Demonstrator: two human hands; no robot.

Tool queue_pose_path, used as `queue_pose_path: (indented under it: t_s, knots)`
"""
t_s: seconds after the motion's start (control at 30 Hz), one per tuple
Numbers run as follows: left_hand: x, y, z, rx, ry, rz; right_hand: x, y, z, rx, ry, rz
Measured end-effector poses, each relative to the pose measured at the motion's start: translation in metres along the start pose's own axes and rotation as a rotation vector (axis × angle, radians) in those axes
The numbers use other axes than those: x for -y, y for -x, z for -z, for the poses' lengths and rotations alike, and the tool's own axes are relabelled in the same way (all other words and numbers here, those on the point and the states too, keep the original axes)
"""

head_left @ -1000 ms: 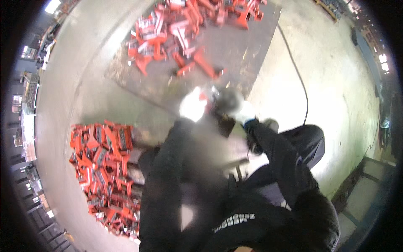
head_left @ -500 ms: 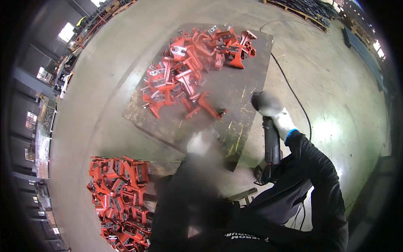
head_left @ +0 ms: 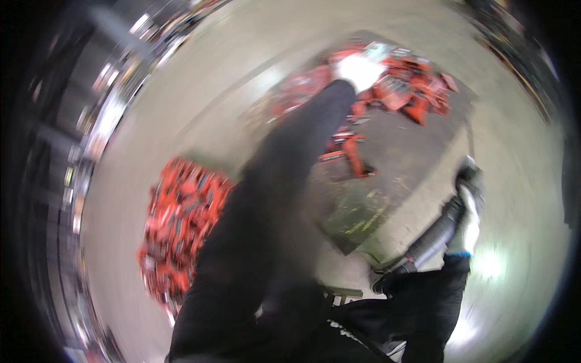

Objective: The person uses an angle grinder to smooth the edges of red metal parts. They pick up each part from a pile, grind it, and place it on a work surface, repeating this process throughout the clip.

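Note:
My left arm reaches far forward over a dark metal plate (head_left: 393,148). In its white glove, my left hand (head_left: 360,71) is at the pile of red metal brackets (head_left: 417,91) at the plate's far side. Glare and motion smear the fingers, so their grip does not show. On the right, my gloved right hand (head_left: 467,227) is closed around a black angle grinder (head_left: 434,235), held off the plate's right edge with its head away from me. A few red brackets (head_left: 351,154) lie nearer to me on the plate; my left sleeve hides others.
A second heap of red brackets (head_left: 184,218) stands at the left, beside my left arm. Bare concrete floor (head_left: 254,66) surrounds the plate. Blurred racks and stacked goods (head_left: 115,115) line the left wall. A small metal frame (head_left: 342,293) sits close by my legs.
My left hand has gone from the plate's near edge forward to the far bracket pile. The grinder in my right hand now tilts away to the right. The whole view has swung and blurred.

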State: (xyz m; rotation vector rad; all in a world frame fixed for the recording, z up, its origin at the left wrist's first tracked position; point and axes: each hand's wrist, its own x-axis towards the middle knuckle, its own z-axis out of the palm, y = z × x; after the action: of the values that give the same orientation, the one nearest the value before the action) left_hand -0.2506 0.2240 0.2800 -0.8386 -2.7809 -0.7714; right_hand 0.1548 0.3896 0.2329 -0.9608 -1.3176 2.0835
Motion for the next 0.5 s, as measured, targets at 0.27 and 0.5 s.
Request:
queue_pose_path:
  t_s: [0.27, 0.5]
  knots:
    - [-0.004, 0.077, 0.036, -0.530, 0.431, 0.229, -0.010, 0.013, 0.003, 0.085, 0.285, 0.106]
    - [0.201, 0.472, 0.079, -0.406, 0.117, 0.873, -0.022, 0.010, -0.012, 0.270, 0.367, 0.178]
